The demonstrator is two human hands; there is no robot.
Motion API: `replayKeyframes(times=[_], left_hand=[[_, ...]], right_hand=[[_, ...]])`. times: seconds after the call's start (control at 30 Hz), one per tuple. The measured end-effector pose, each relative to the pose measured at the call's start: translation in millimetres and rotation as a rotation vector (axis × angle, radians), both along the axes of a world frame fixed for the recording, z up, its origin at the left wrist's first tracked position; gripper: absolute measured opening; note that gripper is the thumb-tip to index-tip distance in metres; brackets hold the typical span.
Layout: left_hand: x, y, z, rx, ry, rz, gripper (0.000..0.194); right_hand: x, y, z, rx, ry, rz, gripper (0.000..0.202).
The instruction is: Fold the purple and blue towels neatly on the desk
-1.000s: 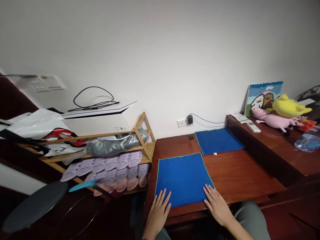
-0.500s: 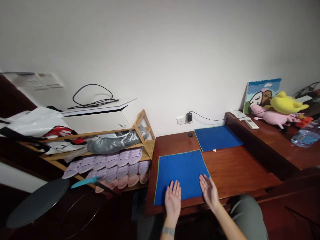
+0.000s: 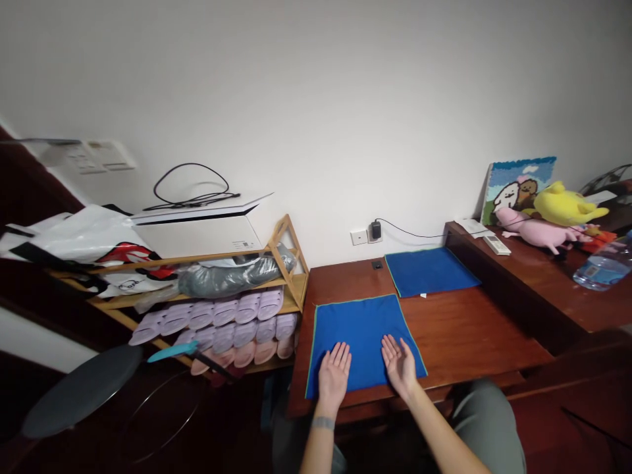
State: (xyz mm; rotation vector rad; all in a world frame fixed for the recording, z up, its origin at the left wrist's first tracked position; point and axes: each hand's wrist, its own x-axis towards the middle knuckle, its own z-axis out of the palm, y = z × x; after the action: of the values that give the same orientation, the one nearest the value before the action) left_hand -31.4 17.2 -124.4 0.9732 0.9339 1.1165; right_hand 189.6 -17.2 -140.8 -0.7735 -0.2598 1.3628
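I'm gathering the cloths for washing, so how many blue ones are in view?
2: the near cloth lies at the front of the desk, the far cloth behind it to the right, by the wall. Any underneath would be hidden.

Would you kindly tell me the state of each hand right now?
Left hand: open, palm up, holding nothing, over the nearer blue cloth.
Right hand: open, palm turned up, holding nothing, over the same cloth.

The near cloth looks matt; the table, smooth wood (faintly glossy).
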Motion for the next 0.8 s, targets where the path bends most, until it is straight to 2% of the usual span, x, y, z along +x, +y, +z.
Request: replayKeyframes(times=[0.03,0.1,0.23,0.33,0.4,0.47,0.53,0.6,0.7,0.8], left_hand=[[-1,3,-0.8,-0.039,-0.032,0.022,0.077],[-17,3,-8.6,-0.086,-0.095,0.099,0.070],[-80,-13,-32.1,-0.103,-0.062,0.307,0.052],[-111,-28,-36.9,-0.027,0.247,0.471,0.047],[-110,-35,-29.9,0.076,0.548,0.516,0.047],[-93,-36,-17.5,0.227,0.774,0.444,0.047],[-69,-34,-5.4,0.408,0.905,0.294,0.049],[-49,-29,0.8,0.541,1.045,0.156,0.051],[-43,-25,-5.8,0.600,1.268,0.033,0.058],[-63,-26,-22.4,0.588,1.357,-0.019,0.063]], right_hand=[[-1,2,-2.5,-0.008,-0.016,-0.005,0.048],[8,1,-10.1,-0.019,-0.018,-0.031,0.047],[50,-11,-24.1,-0.049,0.028,-0.077,0.042],[72,-18,-24.8,-0.080,0.038,-0.107,0.035],[74,-19,-21.1,-0.078,0.032,-0.125,0.032],[65,-18,-16.4,-0.053,0.023,-0.115,0.034],[53,-15,-13.1,-0.038,0.018,-0.078,0.038],[45,-15,-13.1,-0.040,0.021,-0.048,0.041],[54,-21,-20.7,-0.037,0.014,-0.040,0.043],[81,-31,-34.2,-0.047,-0.003,-0.084,0.040]])
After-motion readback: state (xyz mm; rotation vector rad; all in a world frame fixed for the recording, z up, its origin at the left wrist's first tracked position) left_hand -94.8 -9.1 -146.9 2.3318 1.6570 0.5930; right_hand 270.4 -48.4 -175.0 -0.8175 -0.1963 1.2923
